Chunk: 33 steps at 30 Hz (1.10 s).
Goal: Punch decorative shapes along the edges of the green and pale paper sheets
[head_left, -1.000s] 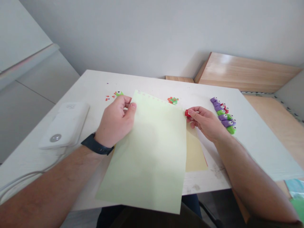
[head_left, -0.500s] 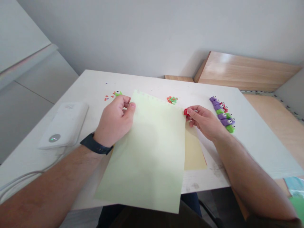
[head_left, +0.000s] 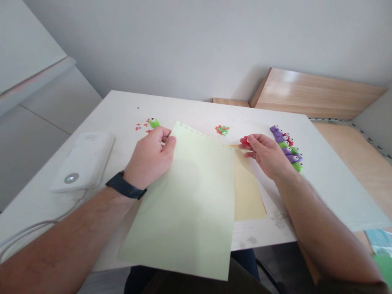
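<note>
Pale green paper sheet [head_left: 183, 208] clamped at edge by left hand [head_left: 149, 157], held over yellow sheet [head_left: 248, 188]; red craft piece [head_left: 245, 141] pinched by right hand [head_left: 267, 157], centre right of frame.

Black wristband [head_left: 125, 185]; dark trousers [head_left: 243, 259]

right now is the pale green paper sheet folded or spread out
Spread out: the pale green paper sheet shows no fold, with the left hand at its edge.
</note>
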Motion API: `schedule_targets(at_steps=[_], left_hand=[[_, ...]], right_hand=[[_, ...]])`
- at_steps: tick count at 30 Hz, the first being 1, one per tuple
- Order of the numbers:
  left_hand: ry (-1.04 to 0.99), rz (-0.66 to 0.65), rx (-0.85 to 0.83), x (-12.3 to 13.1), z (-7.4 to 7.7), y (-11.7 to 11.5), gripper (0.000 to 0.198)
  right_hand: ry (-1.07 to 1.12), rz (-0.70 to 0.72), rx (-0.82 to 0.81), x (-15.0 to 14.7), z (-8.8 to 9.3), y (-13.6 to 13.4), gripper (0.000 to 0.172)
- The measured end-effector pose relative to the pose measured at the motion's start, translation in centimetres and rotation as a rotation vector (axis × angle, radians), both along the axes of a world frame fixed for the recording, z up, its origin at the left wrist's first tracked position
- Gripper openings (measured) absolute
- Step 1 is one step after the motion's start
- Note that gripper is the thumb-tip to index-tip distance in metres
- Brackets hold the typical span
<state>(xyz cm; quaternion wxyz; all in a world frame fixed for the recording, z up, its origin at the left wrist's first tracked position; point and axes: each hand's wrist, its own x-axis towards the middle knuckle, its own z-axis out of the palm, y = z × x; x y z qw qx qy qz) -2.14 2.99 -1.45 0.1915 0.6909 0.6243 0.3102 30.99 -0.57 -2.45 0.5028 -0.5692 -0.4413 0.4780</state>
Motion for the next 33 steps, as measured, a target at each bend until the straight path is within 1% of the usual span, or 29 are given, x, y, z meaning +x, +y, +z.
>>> schedule_targets(at_steps=[8, 10, 14, 16, 19, 23, 26, 28, 31, 33], left_hand=[[0.007, -0.039, -0.016, 0.2, 0.1, -0.2, 0.019], [0.016, -0.05, -0.03, 0.2, -0.1, -0.3, 0.018], [0.017, -0.075, -0.049, 0.2, -0.5, -0.3, 0.019], [0.016, -0.085, -0.059, 0.2, -0.5, -0.3, 0.02], [0.027, -0.082, -0.07, 0.2, -0.3, -0.4, 0.021], [0.036, -0.074, -0.076, 0.2, -0.2, -0.4, 0.023], [0.021, -0.084, -0.058, 0.2, -0.3, -0.3, 0.021], [0.014, -0.082, -0.055, 0.2, -0.4, -0.3, 0.02], [0.021, -0.067, -0.061, 0.3, -0.4, -0.4, 0.021], [0.023, -0.06, -0.066, 0.3, -0.3, -0.4, 0.021]], right_hand=[[-0.059, -0.046, 0.058, 0.3, -0.8, 0.8, 0.038], [-0.042, -0.038, 0.053, -0.1, -1.0, 1.2, 0.041], [0.039, 0.029, 0.054, -1.2, -1.0, 2.0, 0.043], [0.052, 0.017, 0.099, -1.5, -1.0, 2.2, 0.043], [0.043, -0.025, 0.144, -1.2, -1.2, 2.1, 0.042], [0.0, -0.05, 0.097, -0.7, -1.3, 1.9, 0.043], [0.045, 0.01, 0.069, -1.3, -1.0, 2.1, 0.045], [0.077, 0.041, 0.089, -1.7, -0.8, 2.2, 0.046], [0.071, 0.004, 0.126, -1.8, -0.6, 2.2, 0.047], [0.07, -0.016, 0.111, -1.5, -0.7, 2.2, 0.048]])
